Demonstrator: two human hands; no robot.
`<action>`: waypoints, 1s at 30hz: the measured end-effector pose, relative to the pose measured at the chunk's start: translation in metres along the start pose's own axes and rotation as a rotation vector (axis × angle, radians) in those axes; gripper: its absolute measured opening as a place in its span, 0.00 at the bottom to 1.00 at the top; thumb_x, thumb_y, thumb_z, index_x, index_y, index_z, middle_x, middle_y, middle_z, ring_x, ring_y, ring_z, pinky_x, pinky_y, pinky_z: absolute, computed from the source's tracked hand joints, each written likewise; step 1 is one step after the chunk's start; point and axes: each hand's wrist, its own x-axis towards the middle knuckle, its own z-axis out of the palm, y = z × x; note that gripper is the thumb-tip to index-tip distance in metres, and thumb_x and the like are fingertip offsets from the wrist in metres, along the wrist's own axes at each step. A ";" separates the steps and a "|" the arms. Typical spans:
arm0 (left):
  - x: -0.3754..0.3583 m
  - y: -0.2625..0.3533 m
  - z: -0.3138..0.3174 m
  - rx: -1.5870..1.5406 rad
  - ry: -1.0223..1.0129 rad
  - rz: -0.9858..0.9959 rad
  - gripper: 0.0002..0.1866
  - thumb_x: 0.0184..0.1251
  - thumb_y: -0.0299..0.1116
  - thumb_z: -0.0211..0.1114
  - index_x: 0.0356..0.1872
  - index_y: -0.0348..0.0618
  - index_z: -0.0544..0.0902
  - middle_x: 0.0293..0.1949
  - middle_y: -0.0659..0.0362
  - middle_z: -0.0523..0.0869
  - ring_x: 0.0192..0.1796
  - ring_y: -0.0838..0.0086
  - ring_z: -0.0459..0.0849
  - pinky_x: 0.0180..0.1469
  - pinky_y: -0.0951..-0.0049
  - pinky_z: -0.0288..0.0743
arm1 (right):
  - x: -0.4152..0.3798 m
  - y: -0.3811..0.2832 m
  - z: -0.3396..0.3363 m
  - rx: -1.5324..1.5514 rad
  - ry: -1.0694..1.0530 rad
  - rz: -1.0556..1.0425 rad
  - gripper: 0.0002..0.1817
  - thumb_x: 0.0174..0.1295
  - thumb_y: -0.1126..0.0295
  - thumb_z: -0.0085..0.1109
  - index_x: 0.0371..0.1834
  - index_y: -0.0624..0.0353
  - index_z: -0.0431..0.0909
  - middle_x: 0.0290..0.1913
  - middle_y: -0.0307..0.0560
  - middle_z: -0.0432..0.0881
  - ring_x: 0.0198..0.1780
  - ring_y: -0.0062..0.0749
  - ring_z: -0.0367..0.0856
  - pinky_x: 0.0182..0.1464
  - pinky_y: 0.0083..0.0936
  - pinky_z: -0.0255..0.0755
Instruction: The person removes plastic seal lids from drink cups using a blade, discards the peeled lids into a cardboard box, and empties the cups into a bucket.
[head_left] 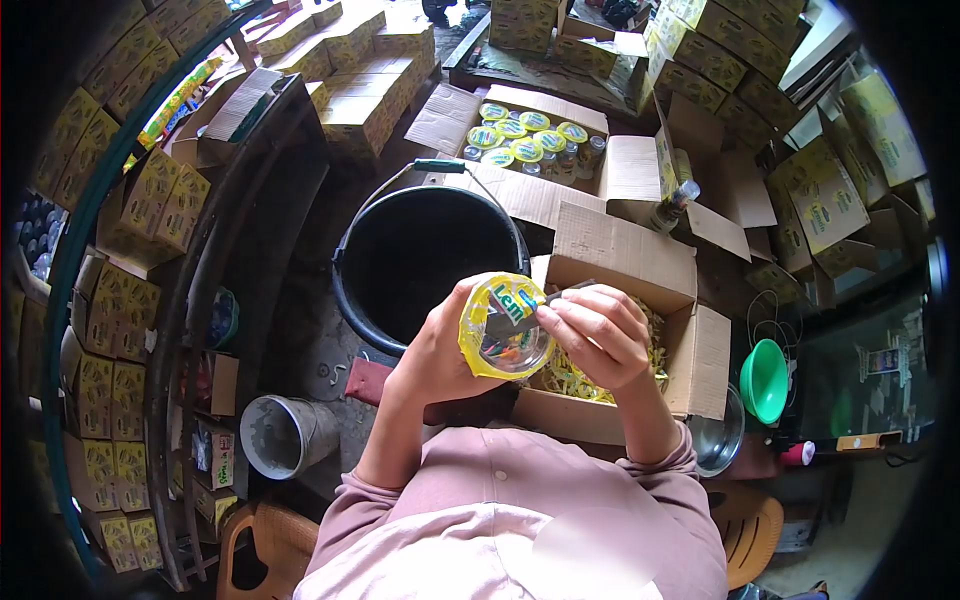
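Observation:
My left hand (440,345) is wrapped round a clear plastic cup (507,325) with a yellow printed film lid facing up. Fingers of my right hand (602,335) are pinched at the lid's right edge, on a small dark strip (570,292) whose nature I cannot make out. Just beyond the cup stands a black bucket (350,270) with a raised handle. Below my right hand, an open carton (700,355) holds yellow wrapping strips.
An open carton (625,165) of yellow-lidded cups lies ahead, with a bottle (675,205) beside it. Grey bucket (287,437) at left, green bowl (764,380) at right. Stacked yellow cartons (110,300) line the left side; orange chairs (745,520) flank me.

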 end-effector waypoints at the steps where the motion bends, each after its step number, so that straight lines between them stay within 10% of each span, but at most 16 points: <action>1: 0.000 0.000 0.000 -0.003 0.004 0.001 0.37 0.38 0.30 0.75 0.53 0.38 0.66 0.44 0.52 0.78 0.45 0.66 0.80 0.49 0.72 0.74 | 0.000 0.000 -0.001 -0.010 -0.001 -0.007 0.10 0.46 0.74 0.63 0.34 0.58 0.83 0.34 0.39 0.79 0.38 0.27 0.79 0.42 0.25 0.77; 30: 0.005 -0.007 0.011 -0.006 -0.016 -0.047 0.35 0.36 0.30 0.76 0.49 0.37 0.68 0.40 0.52 0.80 0.40 0.66 0.83 0.44 0.74 0.75 | -0.004 0.013 -0.006 -0.019 -0.084 -0.084 0.06 0.45 0.74 0.61 0.28 0.62 0.81 0.30 0.42 0.78 0.35 0.28 0.80 0.38 0.26 0.77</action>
